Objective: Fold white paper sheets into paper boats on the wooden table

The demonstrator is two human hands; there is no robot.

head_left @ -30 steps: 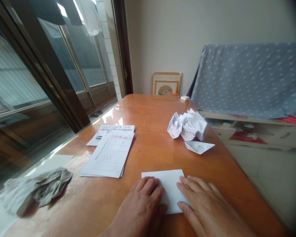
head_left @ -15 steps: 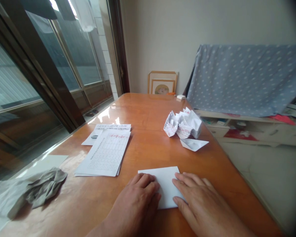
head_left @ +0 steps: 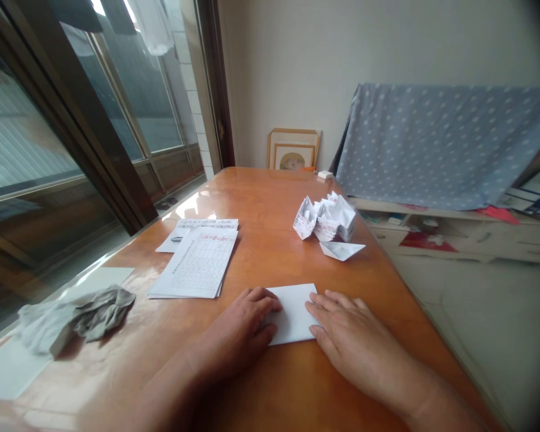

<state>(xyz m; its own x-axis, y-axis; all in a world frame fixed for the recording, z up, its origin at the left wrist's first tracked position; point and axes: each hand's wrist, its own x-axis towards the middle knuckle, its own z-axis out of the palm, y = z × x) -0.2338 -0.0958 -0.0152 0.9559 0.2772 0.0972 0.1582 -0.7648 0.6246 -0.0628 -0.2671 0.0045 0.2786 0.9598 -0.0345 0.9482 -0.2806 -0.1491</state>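
Note:
A folded white sheet of paper (head_left: 293,309) lies on the orange wooden table (head_left: 261,204) in front of me. My left hand (head_left: 240,327) rests flat on its left edge, fingers stretched out and pressing down. My right hand (head_left: 344,333) lies flat on its right edge, fingers together and extended. Neither hand grips anything. Farther back on the right sits a heap of folded paper boats (head_left: 326,219), with one single white boat (head_left: 342,249) lying just in front of it.
A stack of printed sheets (head_left: 195,267) with a small dark object lies to the left. A crumpled grey cloth (head_left: 78,315) sits near the window-side edge. A framed picture (head_left: 292,150) leans at the far wall. A blue dotted cover (head_left: 436,144) drapes furniture at right.
Both hands and the sheet sit farther away and higher in view as the camera tilted; more of my forearms show. The hands stay flat on the paper.

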